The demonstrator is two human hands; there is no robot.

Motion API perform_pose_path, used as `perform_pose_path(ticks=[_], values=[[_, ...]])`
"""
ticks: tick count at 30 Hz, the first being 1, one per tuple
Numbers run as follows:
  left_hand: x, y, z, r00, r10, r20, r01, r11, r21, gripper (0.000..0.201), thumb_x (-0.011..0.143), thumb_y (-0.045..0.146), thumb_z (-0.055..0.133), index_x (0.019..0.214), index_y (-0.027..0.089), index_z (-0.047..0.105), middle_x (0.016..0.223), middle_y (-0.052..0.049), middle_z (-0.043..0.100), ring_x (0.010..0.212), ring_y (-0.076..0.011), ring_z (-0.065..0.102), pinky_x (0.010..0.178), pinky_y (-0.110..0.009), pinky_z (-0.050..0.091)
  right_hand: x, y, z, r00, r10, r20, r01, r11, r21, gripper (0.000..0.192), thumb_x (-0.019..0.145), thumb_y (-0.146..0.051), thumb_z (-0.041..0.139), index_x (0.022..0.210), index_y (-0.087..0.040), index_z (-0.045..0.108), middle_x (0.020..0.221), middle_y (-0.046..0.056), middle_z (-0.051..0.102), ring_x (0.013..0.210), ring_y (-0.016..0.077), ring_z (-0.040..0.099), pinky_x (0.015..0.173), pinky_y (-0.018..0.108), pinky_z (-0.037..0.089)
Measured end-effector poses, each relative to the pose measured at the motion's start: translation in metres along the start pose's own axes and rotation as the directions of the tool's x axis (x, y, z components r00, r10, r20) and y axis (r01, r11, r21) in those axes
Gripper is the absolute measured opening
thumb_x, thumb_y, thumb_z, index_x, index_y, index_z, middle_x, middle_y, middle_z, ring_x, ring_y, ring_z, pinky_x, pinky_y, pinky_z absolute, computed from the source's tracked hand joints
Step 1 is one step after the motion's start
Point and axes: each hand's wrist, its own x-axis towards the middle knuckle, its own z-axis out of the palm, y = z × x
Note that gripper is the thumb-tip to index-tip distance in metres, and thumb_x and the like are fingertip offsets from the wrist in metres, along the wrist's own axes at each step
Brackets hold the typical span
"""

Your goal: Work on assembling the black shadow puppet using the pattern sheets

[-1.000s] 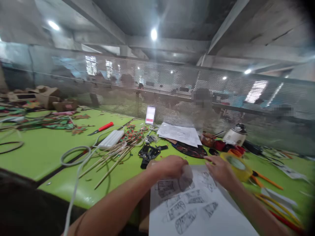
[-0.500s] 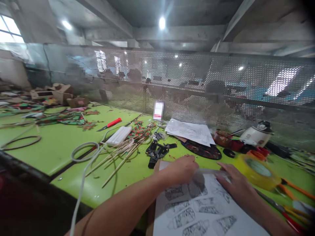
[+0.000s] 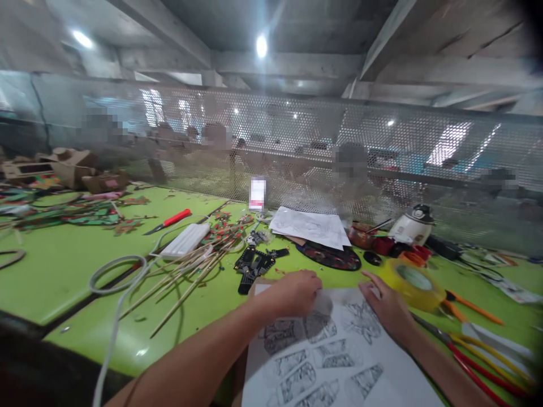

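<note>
A white sheet of paper (image 3: 305, 356) with several patterned black-and-white drawings lies in front of me, over a brown cardboard edge. My left hand (image 3: 299, 291) rests near the sheet's top edge. Its fingers are curled together; whatever they hold, if anything, is hidden. At the sheet's upper right my right hand (image 3: 388, 305) lies with its fingers apart, thumb side toward the paper. Just beyond it stands a roll of yellow tape (image 3: 413, 282). Black flat parts (image 3: 257, 263) lie just past my left hand.
Thin wooden sticks (image 3: 186, 277), a white power strip (image 3: 186, 240) and a red-handled knife (image 3: 167, 221) are on the left. Right of my arm lie pliers (image 3: 458, 345) and orange-handled scissors (image 3: 475, 308). Papers (image 3: 311, 226) and a kettle (image 3: 411, 226) stand before a perforated metal screen (image 3: 288, 152).
The view has turned to the right, so everything sits further left. Both hands stay at the sheet; the right hand's fingers look slightly more spread.
</note>
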Motion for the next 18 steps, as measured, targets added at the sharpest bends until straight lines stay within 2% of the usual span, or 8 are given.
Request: perform_pose_path(ticks=[2, 10, 15, 18], values=[[0.001, -0.001, 0.005, 1.000, 0.007, -0.012, -0.006, 1.000, 0.013, 0.017, 0.084, 0.015, 0.046, 0.090, 0.015, 0.062, 0.097, -0.011, 0.063, 0.089, -0.0205, 0.059, 0.078, -0.030, 0.046, -0.001, 0.005, 0.005, 0.999, -0.046, -0.021, 0.045, 0.998, -0.037, 0.052, 0.087, -0.051, 0.044, 0.126, -0.017, 0.054, 0.094, 0.007, 0.069, 0.091, 0.0254, 0.065, 0.090, 0.042, 0.047], [0.002, 0.000, 0.020, 0.994, 0.032, -0.109, -0.025, 0.998, 0.063, 0.013, 0.082, 0.015, 0.047, 0.084, 0.014, 0.060, 0.087, -0.009, 0.062, 0.083, -0.0208, 0.056, 0.084, -0.032, 0.045, -0.011, 0.018, 0.012, 0.976, -0.216, -0.039, 0.207, 0.964, -0.166, 0.042, 0.092, -0.046, 0.043, 0.123, -0.020, 0.053, 0.097, 0.008, 0.064, 0.095, 0.0246, 0.061, 0.087, 0.041, 0.048], [0.001, 0.002, 0.022, 0.989, 0.033, -0.146, -0.027, 0.999, 0.044, 0.008, 0.079, 0.015, 0.050, 0.082, 0.015, 0.057, 0.084, -0.007, 0.062, 0.079, -0.0194, 0.054, 0.085, -0.031, 0.044, -0.014, 0.017, 0.014, 0.934, -0.345, -0.089, 0.323, 0.926, -0.196, 0.039, 0.094, -0.046, 0.042, 0.118, -0.018, 0.054, 0.090, 0.009, 0.063, 0.087, 0.0254, 0.060, 0.083, 0.042, 0.048], [0.001, 0.003, 0.022, 0.988, 0.047, -0.144, -0.040, 0.998, 0.050, 0.008, 0.079, 0.014, 0.050, 0.082, 0.015, 0.058, 0.082, -0.007, 0.061, 0.078, -0.0189, 0.054, 0.085, -0.031, 0.043, -0.013, 0.020, 0.016, 0.906, -0.417, -0.079, 0.392, 0.894, -0.217, 0.037, 0.095, -0.044, 0.043, 0.118, -0.017, 0.053, 0.089, 0.010, 0.063, 0.085, 0.0262, 0.059, 0.081, 0.043, 0.047]])
